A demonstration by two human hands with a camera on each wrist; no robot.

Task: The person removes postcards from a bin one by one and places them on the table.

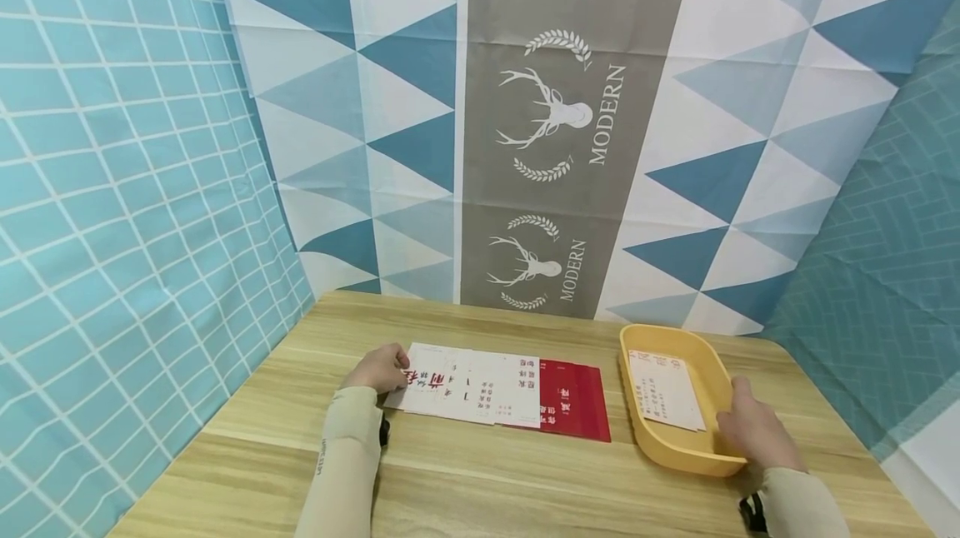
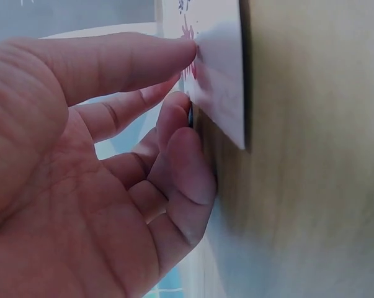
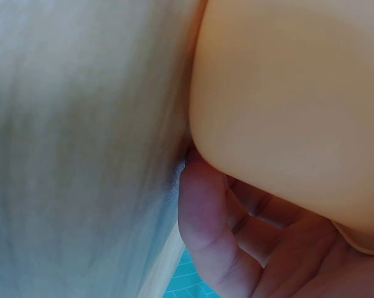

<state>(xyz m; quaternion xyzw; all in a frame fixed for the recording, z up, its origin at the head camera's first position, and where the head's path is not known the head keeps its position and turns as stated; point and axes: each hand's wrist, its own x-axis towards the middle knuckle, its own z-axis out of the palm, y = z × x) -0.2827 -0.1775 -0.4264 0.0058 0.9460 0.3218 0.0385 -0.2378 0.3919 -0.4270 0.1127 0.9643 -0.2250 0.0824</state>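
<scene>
A row of overlapping printed cards lies on the table, white cards [image 1: 487,392] on the left and red cards [image 1: 585,405] on the right. My left hand [image 1: 377,368] is at the row's left end. In the left wrist view its thumb lies on top of a white card [image 2: 221,74] and the index finger reaches behind the edge, pinching it. My right hand [image 1: 759,430] grips the right side of a yellow plastic basket [image 1: 686,460]. In the right wrist view, curled fingers [image 3: 202,211] touch the basket's lower outer wall; the thumb is hidden there. White cards [image 1: 663,392] lie inside the basket.
The wood-grain table [image 1: 465,471] meets a patterned cloth backdrop [image 1: 536,130] at its far edge. Blue tile-print cloth [image 1: 120,188] hangs along the left, and teal cloth [image 1: 885,271] along the right.
</scene>
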